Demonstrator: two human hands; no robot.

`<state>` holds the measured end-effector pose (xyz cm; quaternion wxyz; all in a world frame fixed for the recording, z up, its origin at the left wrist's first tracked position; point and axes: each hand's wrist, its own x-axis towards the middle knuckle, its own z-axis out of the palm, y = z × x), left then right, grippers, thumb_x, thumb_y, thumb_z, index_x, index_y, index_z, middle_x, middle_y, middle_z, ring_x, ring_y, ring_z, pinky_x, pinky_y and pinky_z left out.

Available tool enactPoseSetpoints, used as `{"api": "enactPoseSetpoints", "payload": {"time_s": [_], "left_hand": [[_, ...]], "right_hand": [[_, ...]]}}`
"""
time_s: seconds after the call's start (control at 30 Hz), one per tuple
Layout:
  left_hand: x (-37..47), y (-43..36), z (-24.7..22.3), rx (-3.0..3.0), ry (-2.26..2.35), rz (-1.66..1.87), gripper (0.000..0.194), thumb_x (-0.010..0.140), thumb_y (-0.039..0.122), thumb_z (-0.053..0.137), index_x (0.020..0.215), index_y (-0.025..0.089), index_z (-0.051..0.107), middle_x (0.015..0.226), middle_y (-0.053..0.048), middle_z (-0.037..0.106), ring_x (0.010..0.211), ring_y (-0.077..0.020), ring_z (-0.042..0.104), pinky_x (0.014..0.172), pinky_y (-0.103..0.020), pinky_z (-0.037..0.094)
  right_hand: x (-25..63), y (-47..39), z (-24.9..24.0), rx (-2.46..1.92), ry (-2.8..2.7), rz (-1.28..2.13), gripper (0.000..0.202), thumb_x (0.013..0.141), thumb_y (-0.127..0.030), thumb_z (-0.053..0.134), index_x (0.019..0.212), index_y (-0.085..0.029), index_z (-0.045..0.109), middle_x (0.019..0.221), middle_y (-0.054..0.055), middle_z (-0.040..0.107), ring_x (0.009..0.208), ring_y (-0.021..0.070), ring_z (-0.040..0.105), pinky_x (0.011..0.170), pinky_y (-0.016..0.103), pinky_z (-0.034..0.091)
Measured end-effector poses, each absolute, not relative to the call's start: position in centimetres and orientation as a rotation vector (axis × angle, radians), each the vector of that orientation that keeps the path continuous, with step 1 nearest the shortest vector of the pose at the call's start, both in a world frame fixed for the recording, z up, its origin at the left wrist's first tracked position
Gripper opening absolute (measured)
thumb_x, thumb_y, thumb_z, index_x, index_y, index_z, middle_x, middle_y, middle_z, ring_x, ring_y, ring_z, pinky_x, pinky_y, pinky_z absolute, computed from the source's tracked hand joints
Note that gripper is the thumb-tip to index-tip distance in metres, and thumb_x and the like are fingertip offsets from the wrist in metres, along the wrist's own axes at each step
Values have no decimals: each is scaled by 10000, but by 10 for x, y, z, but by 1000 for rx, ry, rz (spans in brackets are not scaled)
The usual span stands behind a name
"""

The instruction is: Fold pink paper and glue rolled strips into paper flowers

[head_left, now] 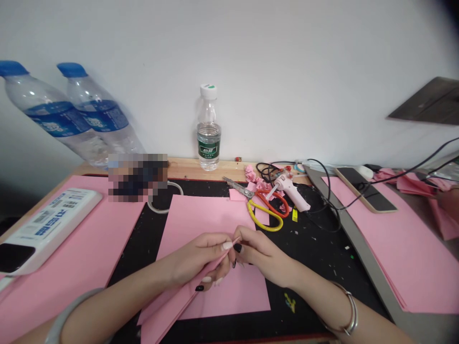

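My left hand is closed around a folded sheet of pink paper, thumb on top and fingers underneath. The folded sheet slants down toward the front edge of the desk. At its upper tip, my right hand pinches the same paper between thumb and fingers. Below both hands lies a flat pink sheet on the black mat. Just beyond my right hand are scissors with one red and one yellow handle loop, blades apart. A pale pink glue gun rests beside them.
Pink paper stacks lie at left and right, bearing a white power bank and a phone. A water bottle stands by the wall; two larger bottles lean left. Black cables cross the right side.
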<state>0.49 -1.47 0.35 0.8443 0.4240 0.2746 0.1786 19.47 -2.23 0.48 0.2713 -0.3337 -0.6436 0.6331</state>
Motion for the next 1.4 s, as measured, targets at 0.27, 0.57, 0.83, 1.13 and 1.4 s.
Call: {"api": "enactPoseSetpoints", "payload": {"time_s": [0.27,0.57,0.83,1.13,1.4], "left_hand": [[8,-15,6,984,611,405,361,894,472,487,748,143,519,517,17,524,356,-50,348,352,-165,274],[8,-18,2,1049,603,435,351,919,451,448,749,149,508,543,15,534,370,-56,374,367,-171,297],[7,-16,1,1004,579,373,328,927,428,443,775,148,520,520,21,537,355,-46,334,365,-162,303],[7,-14,0,1010,589,314,360,890,493,484,792,150,530,509,26,542,343,-43,315,349,-160,306],[5,-8,1,933,585,269,310,895,425,509,776,143,558,503,19,544,330,-42,294,310,-143,268]], "right_hand": [[194,-24,3,-915,-1627,1773,71,889,-201,431,822,-192,454,712,-27,497,630,110,428,605,244,347],[192,-26,-2,-902,-1505,1831,121,897,-260,453,800,-187,451,679,-39,466,567,94,364,545,233,294],[195,-25,3,-953,-1580,1777,206,901,-342,464,761,-191,450,653,-37,468,594,108,400,569,241,325],[193,-22,2,-1056,-1612,1780,409,899,-492,453,621,-193,428,531,-56,422,468,79,343,451,227,262],[196,-16,-3,-944,-1424,1998,437,831,-559,542,634,-184,435,533,-69,424,431,55,302,418,220,198]]}}
